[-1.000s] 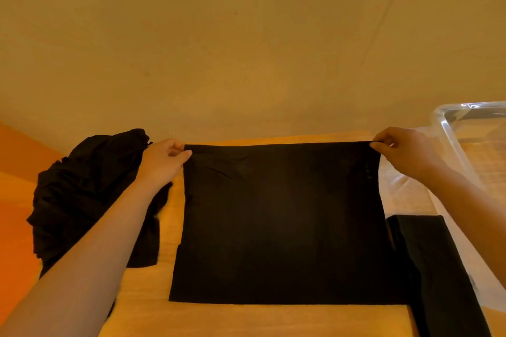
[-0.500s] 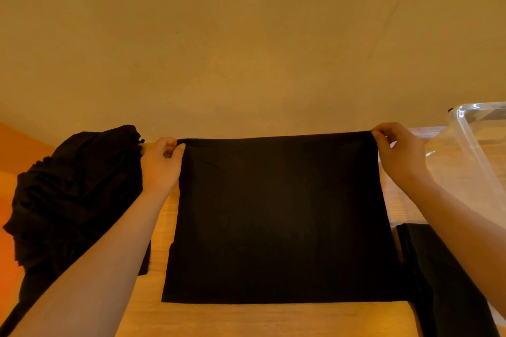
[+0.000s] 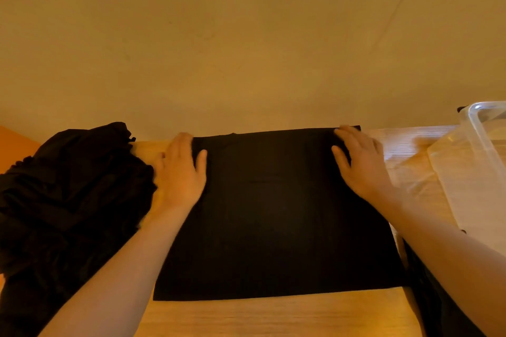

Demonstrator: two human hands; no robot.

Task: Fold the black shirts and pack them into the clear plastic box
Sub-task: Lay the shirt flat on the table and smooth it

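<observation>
My left hand [image 3: 182,172] and right hand [image 3: 361,164], fingers straight, press the black shirt [image 3: 273,213] flat on the wooden worktop [image 3: 273,317] against a plain tan wall [image 3: 246,35].

Near edge: a bare strip of worktop [image 3: 273,317] lies open along the front of the flat black shirt [image 3: 273,213].
Left: a heaped pile of black clothes [image 3: 68,200] crowds that side, touching the left hand [image 3: 180,172].
Right: the clear plastic box [image 3: 476,172] blocks the far corner; a dark folded garment [image 3: 438,295] fills the near corner.
Behind: the wall [image 3: 246,49] closes the far edge.
</observation>
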